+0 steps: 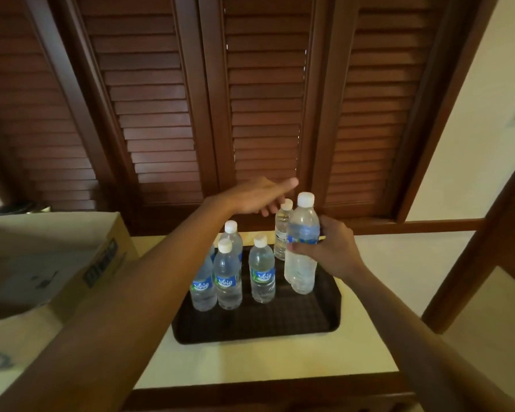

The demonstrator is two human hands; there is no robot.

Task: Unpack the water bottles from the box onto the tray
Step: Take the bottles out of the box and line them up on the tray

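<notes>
The black tray [250, 325] sits on a pale tabletop [268, 361], and everything else is placed from it. Above the tray's right part, the right hand [330, 248] grips a clear water bottle [302, 245] around its blue label: the thumb presses the near side of the label, the fingers [324, 226] curl round the far side, and the bottle stands nearly upright with its white cap topmost. Its base is low over the tray's ribbed floor; whether it touches the floor cannot be told. Just behind the held bottle, at the tray's far right corner, stands a smaller bottle [282, 233] with a white cap. The left hand [256, 197] hangs in the air above the tray's far edge, holding nothing, its fingers loosely spread, the forefinger stretched out to the right and the others bent down towards the smaller bottle's cap without clearly touching it. On the tray's left half three more bottles stand close together: a front-left bottle [203, 288] partly hidden by the forearm, a front bottle [228, 278] just beside it, and a rear bottle [234, 237] behind them. A middle bottle [261, 272] stands alone between that group and the held one. To the left of the tray, off it, lies an open cardboard box [57, 263].
</notes>
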